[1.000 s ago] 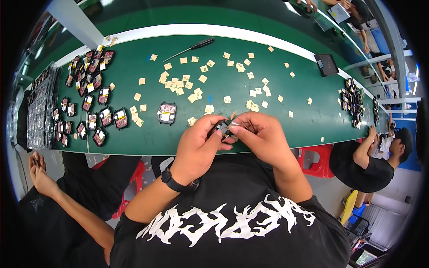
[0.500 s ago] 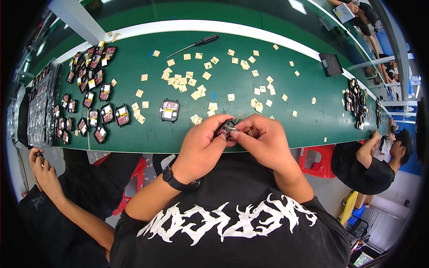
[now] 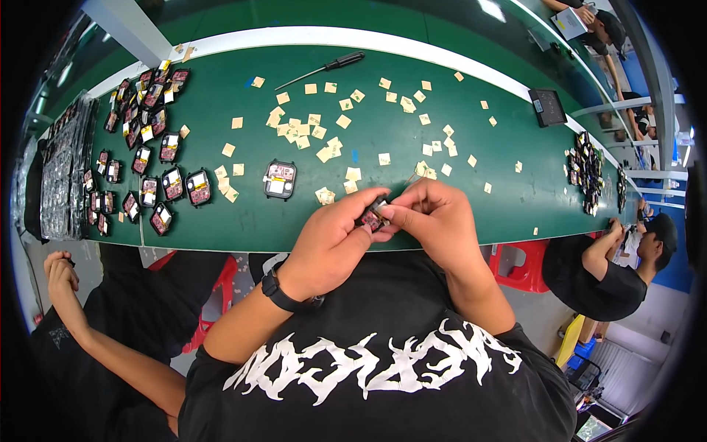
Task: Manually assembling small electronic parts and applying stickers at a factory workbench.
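A small black smartwatch case point(image 3: 372, 216) with a reddish circuit board inside is held in my left hand point(image 3: 331, 239), tilted between thumb and fingers near the table's front edge. My right hand point(image 3: 434, 217) is closed, its thumb and forefinger pinched against a small silvery part point(image 3: 382, 209) at the case. From behind its forefinger sticks a thin metal tip point(image 3: 412, 177), seemingly of tweezers; the rest is hidden by the fingers. Just left of my hands, another open watch case point(image 3: 280, 180) with a white battery lies flat on the green table point(image 3: 243, 158).
Small cream adhesive squares point(image 3: 303, 130) are scattered over the middle. A screwdriver point(image 3: 324, 70) lies at the back. Open watch cases point(image 3: 151, 110) crowd the left by stacked clear trays point(image 3: 66, 169); more parts point(image 3: 587, 173) and a black tray point(image 3: 546, 107) are right. People sit on both sides.
My right hand has turned and moved slightly closer over the watch case; the tweezers between its fingers are now mostly hidden. My left hand still holds the case. The left co-worker's hands have shifted.
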Demonstrator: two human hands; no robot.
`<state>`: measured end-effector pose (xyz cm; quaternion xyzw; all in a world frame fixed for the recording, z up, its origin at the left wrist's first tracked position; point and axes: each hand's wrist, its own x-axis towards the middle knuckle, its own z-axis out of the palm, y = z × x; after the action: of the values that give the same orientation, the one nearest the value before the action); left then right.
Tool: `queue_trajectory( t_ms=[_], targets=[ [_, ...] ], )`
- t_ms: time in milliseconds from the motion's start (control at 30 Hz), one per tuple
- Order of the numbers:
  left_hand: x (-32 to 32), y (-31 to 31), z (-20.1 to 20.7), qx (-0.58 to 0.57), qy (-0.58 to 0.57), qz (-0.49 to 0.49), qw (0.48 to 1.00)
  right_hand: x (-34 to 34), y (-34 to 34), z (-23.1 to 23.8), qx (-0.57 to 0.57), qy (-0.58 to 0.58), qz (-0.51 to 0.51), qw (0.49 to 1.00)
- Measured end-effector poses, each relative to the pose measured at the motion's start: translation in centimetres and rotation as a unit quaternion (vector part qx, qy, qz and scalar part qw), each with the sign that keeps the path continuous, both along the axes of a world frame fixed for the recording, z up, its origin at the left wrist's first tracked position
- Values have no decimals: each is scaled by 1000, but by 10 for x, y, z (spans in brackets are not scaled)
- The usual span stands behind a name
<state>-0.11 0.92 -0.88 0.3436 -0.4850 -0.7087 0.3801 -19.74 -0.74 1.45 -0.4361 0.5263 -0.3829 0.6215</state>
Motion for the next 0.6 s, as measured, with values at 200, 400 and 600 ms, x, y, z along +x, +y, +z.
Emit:
queue_trajectory(
  t_ms=[200, 400, 600],
  targets=[
    [4, -1, 0, -54, -26, -20, 998, -1, -10, 12, 50, 20, 39, 998],
    [7, -2, 6, -55, -27, -41, 997, -3, -13, 14, 73, 50, 79, 993],
    [6, 2, 1, 6, 30, -22, 999, -2, -12, 1, 41, 83, 95, 991]
  ],
)
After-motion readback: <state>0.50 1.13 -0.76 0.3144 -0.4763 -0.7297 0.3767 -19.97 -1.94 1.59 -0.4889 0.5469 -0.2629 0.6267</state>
